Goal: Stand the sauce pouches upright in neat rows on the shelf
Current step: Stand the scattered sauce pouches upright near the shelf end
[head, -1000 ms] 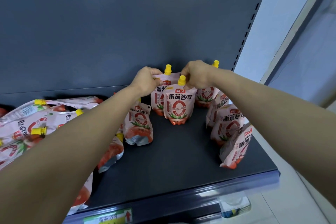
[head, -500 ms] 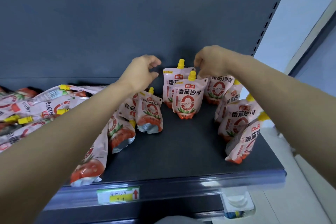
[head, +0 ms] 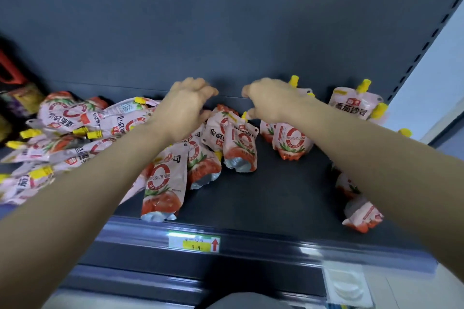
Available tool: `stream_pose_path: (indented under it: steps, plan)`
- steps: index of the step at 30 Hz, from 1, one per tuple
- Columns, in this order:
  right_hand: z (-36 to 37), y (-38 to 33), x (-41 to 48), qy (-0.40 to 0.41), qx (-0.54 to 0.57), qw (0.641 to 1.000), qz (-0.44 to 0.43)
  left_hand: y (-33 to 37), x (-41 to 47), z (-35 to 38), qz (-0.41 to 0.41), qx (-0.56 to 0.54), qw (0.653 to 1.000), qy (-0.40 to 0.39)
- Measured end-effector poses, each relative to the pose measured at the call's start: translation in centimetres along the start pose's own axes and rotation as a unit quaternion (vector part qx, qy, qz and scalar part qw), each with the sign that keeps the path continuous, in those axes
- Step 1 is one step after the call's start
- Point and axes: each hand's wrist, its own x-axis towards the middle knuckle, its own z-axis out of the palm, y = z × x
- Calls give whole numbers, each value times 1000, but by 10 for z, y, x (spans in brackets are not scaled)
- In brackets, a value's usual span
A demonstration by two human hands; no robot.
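Observation:
Pink tomato-sauce pouches with yellow caps cover the dark shelf [head: 271, 193]. A heap of lying pouches [head: 75, 133] fills the left side. Leaning pouches [head: 241, 145] sit in the middle, and one pouch [head: 163, 183] lies near the front edge. Upright pouches [head: 292, 140] stand under my right forearm, and more upright pouches [head: 351, 105] stand by the back right corner. My left hand [head: 185, 105] hovers with fingers apart over the middle pouches, holding nothing. My right hand [head: 268, 100] is beside it, fingers loosely curled and empty, just above a yellow cap.
The dark back panel [head: 226, 20] rises behind the shelf. A price label [head: 193, 243] sits on the front rail. A perforated upright [head: 426, 42] bounds the right side. Other packaged goods [head: 22, 98] sit at the far left. Pouches [head: 361, 213] stand near the front right.
Both hands let go of the upright pouch and shifted left toward the leaning pouches in the middle. The view has swung left and down, showing more of the heap.

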Motion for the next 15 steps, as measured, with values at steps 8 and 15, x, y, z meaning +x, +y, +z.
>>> stream_pose_path:
  steps: [8,15]
  plan:
    - [48,-15,25,-69,55,995,38,-23,-13,31,6,27,998,-55]
    - [75,-17,43,-151,159,972,88,-37,-6,55,0,-8,994,-109]
